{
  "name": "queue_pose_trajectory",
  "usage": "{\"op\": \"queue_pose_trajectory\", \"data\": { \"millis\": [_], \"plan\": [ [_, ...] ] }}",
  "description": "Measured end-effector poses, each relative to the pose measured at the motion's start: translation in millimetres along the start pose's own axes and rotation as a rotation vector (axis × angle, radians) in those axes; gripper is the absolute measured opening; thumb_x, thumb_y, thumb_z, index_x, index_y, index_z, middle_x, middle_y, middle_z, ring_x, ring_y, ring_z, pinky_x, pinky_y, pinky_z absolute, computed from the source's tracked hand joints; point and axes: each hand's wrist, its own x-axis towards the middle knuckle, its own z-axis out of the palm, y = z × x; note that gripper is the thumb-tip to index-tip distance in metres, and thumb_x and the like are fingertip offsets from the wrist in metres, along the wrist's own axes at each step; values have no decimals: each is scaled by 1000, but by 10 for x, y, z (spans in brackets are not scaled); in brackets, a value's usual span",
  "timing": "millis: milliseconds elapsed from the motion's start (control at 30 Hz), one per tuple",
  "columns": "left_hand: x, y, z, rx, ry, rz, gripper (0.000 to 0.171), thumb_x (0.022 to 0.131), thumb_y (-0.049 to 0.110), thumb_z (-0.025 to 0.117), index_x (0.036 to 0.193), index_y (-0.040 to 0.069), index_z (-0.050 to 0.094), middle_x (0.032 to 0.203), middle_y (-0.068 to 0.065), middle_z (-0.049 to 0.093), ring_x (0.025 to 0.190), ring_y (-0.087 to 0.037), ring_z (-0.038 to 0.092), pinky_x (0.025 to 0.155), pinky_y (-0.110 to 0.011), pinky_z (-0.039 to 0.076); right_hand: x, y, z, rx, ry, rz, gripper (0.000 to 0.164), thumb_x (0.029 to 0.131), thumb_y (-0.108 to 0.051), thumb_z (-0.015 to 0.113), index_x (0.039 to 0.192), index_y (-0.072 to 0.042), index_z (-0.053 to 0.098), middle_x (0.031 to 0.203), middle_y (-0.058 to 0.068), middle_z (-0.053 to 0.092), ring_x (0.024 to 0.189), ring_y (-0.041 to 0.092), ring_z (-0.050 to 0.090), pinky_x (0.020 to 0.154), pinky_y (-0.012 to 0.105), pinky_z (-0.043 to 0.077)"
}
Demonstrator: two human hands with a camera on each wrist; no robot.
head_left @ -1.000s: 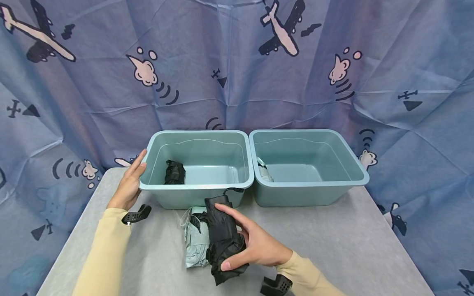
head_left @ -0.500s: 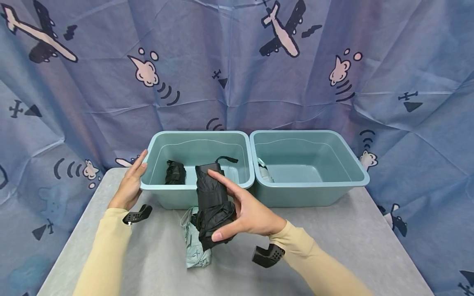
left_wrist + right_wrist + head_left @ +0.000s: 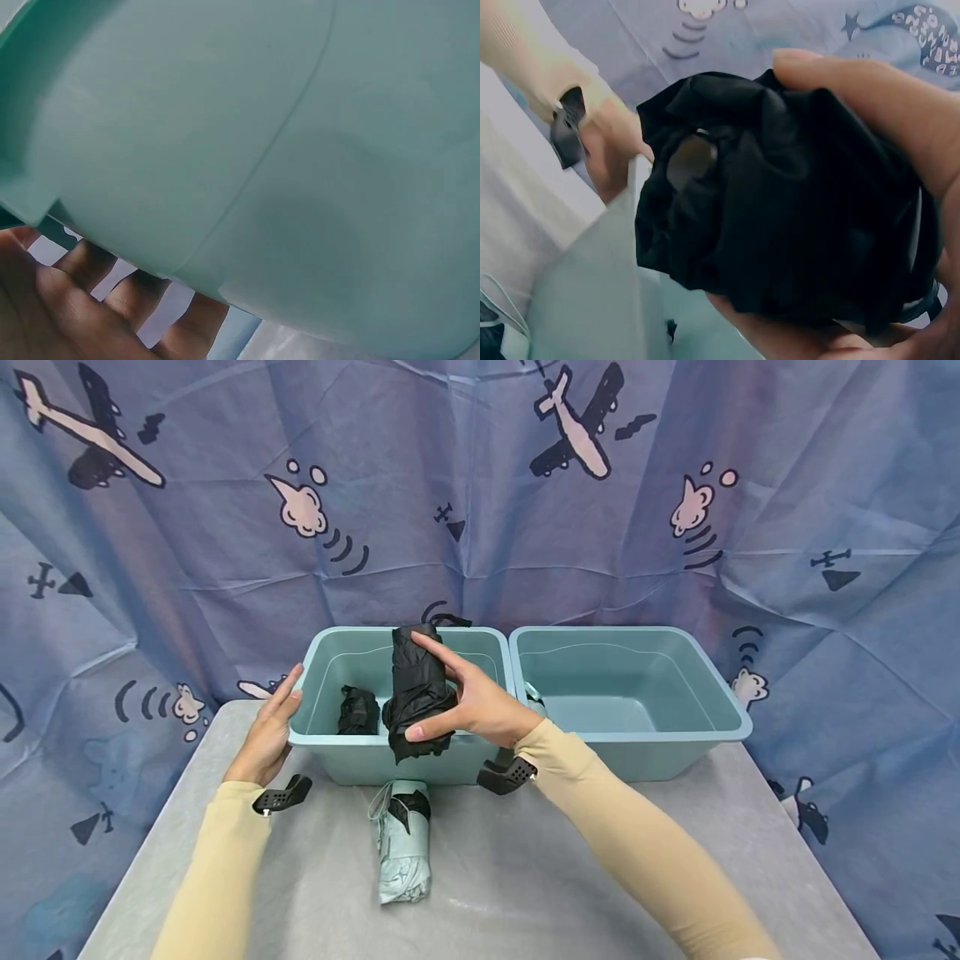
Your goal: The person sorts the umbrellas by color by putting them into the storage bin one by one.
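Note:
My right hand [image 3: 483, 706] grips a folded black umbrella [image 3: 420, 685], thumb and fingers on opposite sides, over the left bin [image 3: 345, 764]. Its wrist strap hangs from the far end; the gathered near end with a round tip [image 3: 692, 161] fills the right wrist view. Inside that bin, at the left, lies another black folded bundle [image 3: 358, 710]. My left hand [image 3: 262, 739] rests with extended fingers against the bin's left side; in the left wrist view the fingers [image 3: 135, 296] show below the bin wall [image 3: 187, 150]. A pale green folded umbrella [image 3: 405, 860] lies on the table in front.
A matching teal bin [image 3: 637, 756] stands right beside the first, with a pale item [image 3: 535, 700] at its left end, partly hidden. Both bins stand on a grey table [image 3: 525, 877]. A blue patterned curtain [image 3: 480, 527] hangs behind.
My right hand has lifted the black umbrella from beside the pale green one, forward and slightly left, up over the left bin. My left hand stays at the bin's side.

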Motion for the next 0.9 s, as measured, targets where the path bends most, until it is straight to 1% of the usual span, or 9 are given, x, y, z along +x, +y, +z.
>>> {"op": "queue_pose_trajectory", "data": {
  "millis": [100, 200, 233, 300, 433, 533, 667, 767, 900],
  "plan": [
    [6, -3, 2, 5, 0, 1, 59, 112, 38, 34, 164, 33, 8, 170, -8, 7, 150, -34, 19, 117, -54, 25, 135, 2, -40, -24, 34, 44, 112, 75, 7, 85, 160, -39, 29, 153, 9, 37, 132, 25, 50, 98, 42, 51],
    [7, -3, 1, 3, 0, 0, 59, 112, 38, 34, 164, 34, 8, 170, -8, 6, 151, -34, 18, 118, -57, 22, 263, 2, -63, -63, 71, 81, 110, 76, 1, 88, 159, -42, 30, 154, 8, 36, 136, 20, 42, 101, 40, 48],
    [6, -1, 1, 4, 1, -1, 58, 112, 37, 34, 164, 34, 7, 170, -7, 6, 151, -34, 17, 118, -58, 21, 305, 5, -67, -65, 76, 93, 109, 76, 0, 88, 158, -43, 30, 154, 9, 35, 136, 20, 42, 102, 41, 48],
    [2, 2, 2, 3, 2, -5, 58, 112, 37, 33, 164, 35, 8, 170, -7, 6, 151, -34, 17, 118, -59, 20, 389, 17, -70, -57, 84, 122, 108, 77, 0, 87, 158, -43, 30, 153, 10, 34, 135, 21, 44, 101, 43, 48],
    [-2, 4, 2, 2, 3, -6, 57, 112, 37, 33, 164, 35, 8, 170, -7, 6, 151, -35, 17, 118, -59, 21, 557, 76, -60, -10, 84, 189, 108, 79, 1, 85, 160, -41, 28, 149, 12, 38, 124, 26, 55, 97, 44, 51],
    [0, 0, -1, 1, -1, -2, 58, 112, 38, 33, 164, 35, 8, 170, -7, 6, 151, -35, 17, 118, -59, 20, 676, 145, -44, 30, 81, 240, 109, 80, 4, 83, 161, -39, 24, 149, 13, 40, 118, 26, 60, 95, 46, 51],
    [0, -4, 1, 13, 3, -4, 58, 112, 38, 33, 164, 36, 7, 171, -6, 4, 152, -35, 14, 118, -60, 19, 804, 242, -17, 51, 76, 300, 109, 82, 6, 82, 162, -36, 22, 154, 13, 37, 118, 27, 60, 99, 47, 50],
    [1, -7, 6, 23, 9, -8, 58, 112, 38, 33, 164, 36, 7, 171, -5, 3, 152, -35, 13, 118, -61, 18, 875, 314, 5, 29, 80, 350, 109, 81, 4, 83, 163, -35, 22, 157, 13, 35, 122, 27, 58, 101, 48, 48],
    [5, -13, 10, 28, 14, -11, 58, 112, 38, 33, 164, 36, 7, 171, -5, 3, 152, -36, 13, 118, -61, 19, 948, 406, 35, -1, 78, 397, 110, 81, 2, 84, 163, -34, 22, 157, 14, 35, 127, 28, 54, 101, 49, 49]
  ]
}}
